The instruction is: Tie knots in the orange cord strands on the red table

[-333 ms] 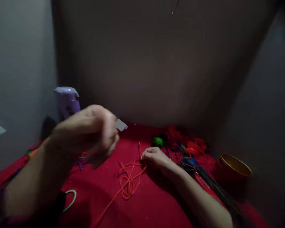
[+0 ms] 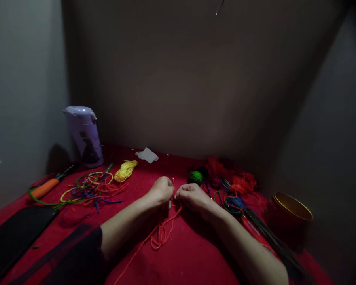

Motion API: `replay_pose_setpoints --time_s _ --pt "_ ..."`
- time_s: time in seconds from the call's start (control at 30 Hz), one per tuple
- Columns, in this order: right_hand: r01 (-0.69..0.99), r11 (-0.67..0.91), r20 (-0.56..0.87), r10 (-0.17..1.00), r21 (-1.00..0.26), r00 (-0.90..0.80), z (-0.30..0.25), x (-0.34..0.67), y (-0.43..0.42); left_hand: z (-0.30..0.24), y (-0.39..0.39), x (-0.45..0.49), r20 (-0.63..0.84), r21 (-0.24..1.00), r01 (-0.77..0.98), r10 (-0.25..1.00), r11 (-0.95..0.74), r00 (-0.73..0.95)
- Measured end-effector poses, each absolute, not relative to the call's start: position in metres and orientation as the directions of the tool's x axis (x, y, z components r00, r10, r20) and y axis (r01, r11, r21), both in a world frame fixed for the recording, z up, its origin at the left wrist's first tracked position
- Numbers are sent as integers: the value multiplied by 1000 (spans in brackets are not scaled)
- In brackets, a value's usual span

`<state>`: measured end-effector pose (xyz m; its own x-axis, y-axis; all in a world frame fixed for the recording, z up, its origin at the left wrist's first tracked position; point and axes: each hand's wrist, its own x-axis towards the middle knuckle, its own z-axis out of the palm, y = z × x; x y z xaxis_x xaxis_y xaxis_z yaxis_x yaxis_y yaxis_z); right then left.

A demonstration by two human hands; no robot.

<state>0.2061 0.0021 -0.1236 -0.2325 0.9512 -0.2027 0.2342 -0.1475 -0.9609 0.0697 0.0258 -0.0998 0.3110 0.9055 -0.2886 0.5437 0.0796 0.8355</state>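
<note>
Orange-red cord lies in loose loops on the red cloth, one strand trailing toward the near edge. My right hand pinches the cord, its fingers closed. Close beside it on the left, my left hand is closed with its fingertips at the same piece of cord. Between the two hands a short upright length of the cord pokes up. The exact grip of the left fingertips is partly hidden.
At left are a purple flask, yellow yarn, tangled coloured cords, an orange-handled tool and a black flat object. White paper lies behind. Right stand a green yarn ball, red yarn and a gold-rimmed container.
My left hand has come down from its raised, blurred position at left to the cord beside my right hand. The right hand stays almost in place, still pinching.
</note>
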Motion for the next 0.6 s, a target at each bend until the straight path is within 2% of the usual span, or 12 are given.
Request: replay_pose_setpoints --time_s 0.13,0.4,0.6 --pt "252 -132 -197 947 -959 -254 -126 207 4 -101 21 70 -370 844 519 847 136 381" --pt "260 -156 -215 952 -953 -217 -123 206 2 -106 27 62 -335 921 327 854 210 397" --pt "286 -148 -217 950 -947 -224 -123 207 2 -122 32 62 -241 928 358 899 103 366"
